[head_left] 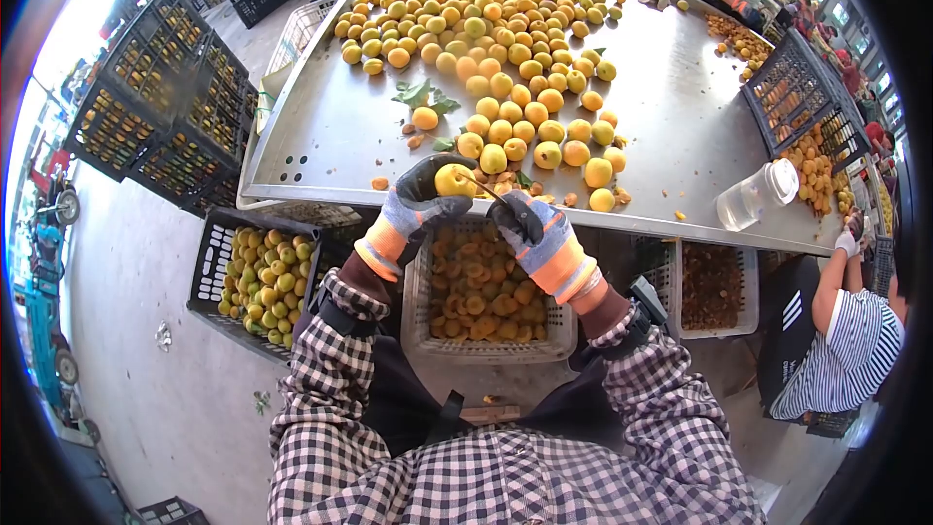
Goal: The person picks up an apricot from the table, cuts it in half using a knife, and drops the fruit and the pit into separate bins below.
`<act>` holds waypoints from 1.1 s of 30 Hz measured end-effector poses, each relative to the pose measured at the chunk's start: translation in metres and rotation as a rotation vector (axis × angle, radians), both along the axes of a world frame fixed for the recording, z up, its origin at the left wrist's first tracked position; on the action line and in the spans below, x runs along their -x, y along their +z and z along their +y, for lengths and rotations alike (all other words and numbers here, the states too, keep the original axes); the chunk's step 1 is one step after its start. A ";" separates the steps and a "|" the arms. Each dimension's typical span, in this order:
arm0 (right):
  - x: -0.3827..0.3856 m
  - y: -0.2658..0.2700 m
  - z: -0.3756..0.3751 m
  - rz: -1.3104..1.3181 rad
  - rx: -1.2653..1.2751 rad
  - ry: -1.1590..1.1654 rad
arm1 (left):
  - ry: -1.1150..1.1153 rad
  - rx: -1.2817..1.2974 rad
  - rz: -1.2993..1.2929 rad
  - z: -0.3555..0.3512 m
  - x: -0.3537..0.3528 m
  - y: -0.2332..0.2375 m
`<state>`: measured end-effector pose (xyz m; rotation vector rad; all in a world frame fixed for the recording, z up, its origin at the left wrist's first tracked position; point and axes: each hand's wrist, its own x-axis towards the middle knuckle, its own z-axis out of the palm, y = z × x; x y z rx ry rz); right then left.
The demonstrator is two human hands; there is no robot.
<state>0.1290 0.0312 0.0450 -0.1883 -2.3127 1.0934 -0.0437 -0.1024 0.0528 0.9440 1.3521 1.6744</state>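
My left hand [418,196], in a grey and orange work glove, is closed around a yellow apricot [454,181] at the near edge of the metal table. In my right hand [537,231], gloved alike, is a small thin-bladed knife [494,192] with its tip at the apricot's side. The fingers hide most of the knife's handle. Just beyond my hands, many whole apricots [505,112] are heaped on the table. Below them stands a light plastic crate [420,331] holding opened apricot halves [486,287].
A black crate [209,277] of apricots stands at left, near stacked black crates [146,87]. On the metal table [671,107] are a lidded plastic cup [753,196] and a tilted black crate [797,92]. A person in a striped top [855,350] works at right, another person at far right.
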 end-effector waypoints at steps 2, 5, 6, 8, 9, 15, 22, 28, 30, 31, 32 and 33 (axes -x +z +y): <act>-0.001 0.001 0.000 -0.015 -0.023 0.005 | 0.004 -0.024 0.034 0.000 0.000 0.001; -0.003 0.003 -0.001 -0.032 -0.048 -0.014 | 0.011 -0.044 0.021 0.000 -0.003 0.004; -0.003 0.005 -0.002 -0.051 -0.026 -0.004 | 0.015 -0.041 -0.027 0.000 -0.003 0.005; -0.003 0.004 -0.002 -0.071 -0.003 0.004 | 0.014 -0.044 -0.008 0.001 0.000 -0.001; -0.003 0.001 -0.002 -0.047 -0.003 0.004 | 0.014 -0.047 0.011 0.002 0.000 -0.001; -0.002 -0.008 -0.004 -0.071 -0.011 0.033 | 0.032 -0.103 0.163 0.001 0.000 -0.003; 0.002 -0.035 -0.004 -0.076 -0.079 0.104 | -0.003 -0.121 0.228 0.000 -0.002 -0.004; 0.011 -0.038 -0.010 -0.121 0.050 0.174 | -0.025 -0.120 -0.163 -0.002 -0.022 -0.001; 0.011 -0.038 -0.013 -0.100 -0.004 0.124 | 0.008 -0.133 -0.243 0.000 -0.025 -0.002; 0.011 -0.038 -0.014 -0.083 -0.057 0.081 | -0.031 -0.113 -0.287 -0.001 -0.019 -0.004; 0.012 -0.037 -0.012 -0.078 -0.058 0.079 | -0.033 -0.114 -0.282 -0.001 -0.013 -0.003; 0.011 -0.033 -0.011 -0.099 -0.036 0.090 | -0.045 -0.114 -0.134 0.000 -0.009 -0.001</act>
